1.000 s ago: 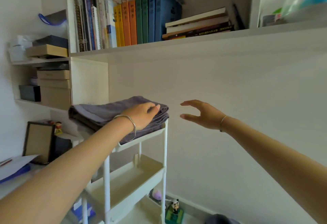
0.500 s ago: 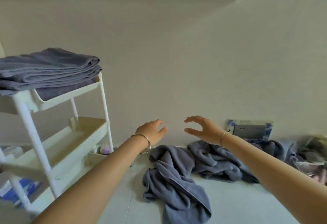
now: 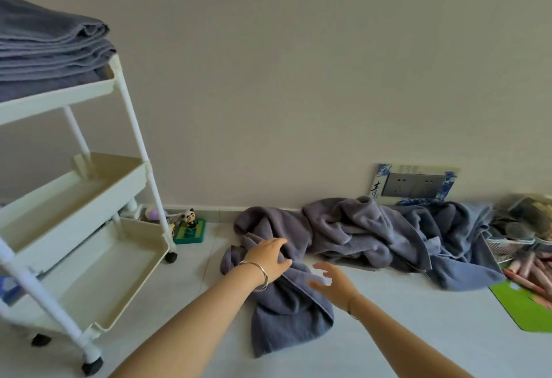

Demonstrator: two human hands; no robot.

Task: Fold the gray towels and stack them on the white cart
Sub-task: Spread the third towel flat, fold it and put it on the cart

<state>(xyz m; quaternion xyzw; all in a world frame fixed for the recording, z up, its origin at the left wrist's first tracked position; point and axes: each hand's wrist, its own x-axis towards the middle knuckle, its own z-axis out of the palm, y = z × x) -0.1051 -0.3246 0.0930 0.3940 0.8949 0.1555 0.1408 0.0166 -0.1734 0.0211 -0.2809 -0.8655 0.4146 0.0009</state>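
On the floor, nearest the person, a crumpled gray towel lies under both hands. The left hand rests on its upper folds, grip apart. The right hand, blurred, hovers just beside it, grip also apart. This looks like picking up the next towel, so each hand must pinch an edge. Farther off lies a heap of towels. The white cart carries a folded stack.
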